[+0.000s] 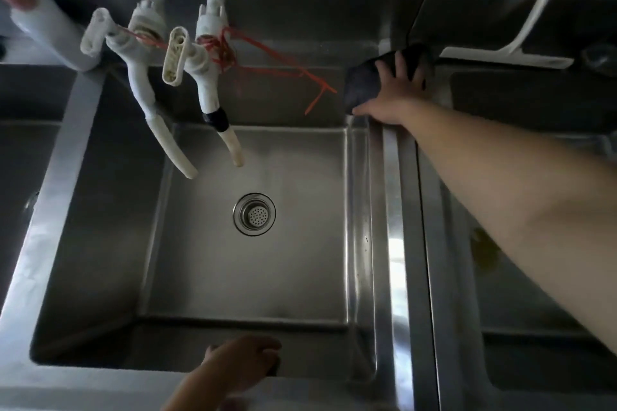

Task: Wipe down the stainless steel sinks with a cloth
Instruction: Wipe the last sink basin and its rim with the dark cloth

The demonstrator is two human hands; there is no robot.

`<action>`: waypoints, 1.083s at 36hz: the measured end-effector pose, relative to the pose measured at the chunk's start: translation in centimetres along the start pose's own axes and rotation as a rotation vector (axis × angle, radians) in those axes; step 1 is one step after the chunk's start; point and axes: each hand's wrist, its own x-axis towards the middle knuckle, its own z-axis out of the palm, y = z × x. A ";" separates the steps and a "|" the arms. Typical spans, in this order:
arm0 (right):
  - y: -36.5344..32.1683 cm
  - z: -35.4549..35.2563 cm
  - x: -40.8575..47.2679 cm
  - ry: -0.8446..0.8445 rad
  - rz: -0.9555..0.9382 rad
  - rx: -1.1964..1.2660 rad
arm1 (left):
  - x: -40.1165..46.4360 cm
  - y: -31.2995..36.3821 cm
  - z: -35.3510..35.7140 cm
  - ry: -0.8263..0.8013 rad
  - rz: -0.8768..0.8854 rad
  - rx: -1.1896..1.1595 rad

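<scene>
The middle stainless steel sink (100, 157) lies below me, with a round drain strainer (254, 214) in its floor. My right hand (397, 90) reaches to the far right corner. Its fingers are spread flat on a dark cloth (362, 83), pressing it onto the ledge where the divider (397, 243) between the middle and right basins meets the back. My left hand (240, 365) is at the near rim (100, 384) of the middle sink, fingers curled over its edge into the basin.
Two white taps (207, 53) with hose ends hang over the basin's far left, tied with red string (287, 67). A white squeegee (514, 50) lies on the back ledge at right. A white cylinder (50, 30) sits far left. The right basin (521, 277) shows a yellowish mark.
</scene>
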 end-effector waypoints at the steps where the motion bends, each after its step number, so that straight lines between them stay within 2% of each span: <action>1: -0.2 -0.3 0.8 0.005 -0.002 0.006 | 0.2 0.0 0.0 0.017 -0.008 0.017; 6: -0.5 -0.5 1.8 0.042 -0.006 -0.005 | 1.0 -0.4 0.4 0.032 0.018 0.048; 11: 0.1 -0.2 -0.3 -0.021 -0.006 -0.002 | 0.7 -0.8 0.9 0.113 0.036 -0.188; 13: 0.4 0.3 -2.2 -0.041 -0.001 0.004 | 0.5 -1.0 0.9 0.183 0.049 -0.173; 17: 0.8 2.8 -8.2 -0.015 -0.015 -0.060 | 0.0 -1.4 0.8 0.266 0.089 -0.240; 22: 2.4 6.8 -18.4 -0.009 -0.036 -0.114 | -1.3 -1.1 -0.3 0.346 0.143 -0.486; 28: 3.6 10.8 -29.1 -0.030 0.001 -0.144 | -3.0 1.4 -0.7 0.356 0.285 -0.588; 32: 3.6 13.0 -34.1 -0.052 0.071 -0.112 | -4.8 6.0 -0.1 0.263 0.420 -0.683; 35: 3.8 14.0 -36.7 -0.064 0.085 -0.049 | -6.3 9.7 0.3 0.088 0.482 -0.852; 37: 4.2 14.1 -38.0 -0.047 0.087 0.053 | -7.2 11.5 0.8 -0.062 0.489 -0.987; 39: 4.7 13.9 -39.0 0.013 0.069 0.249 | -7.4 12.7 1.5 -0.150 0.438 -1.005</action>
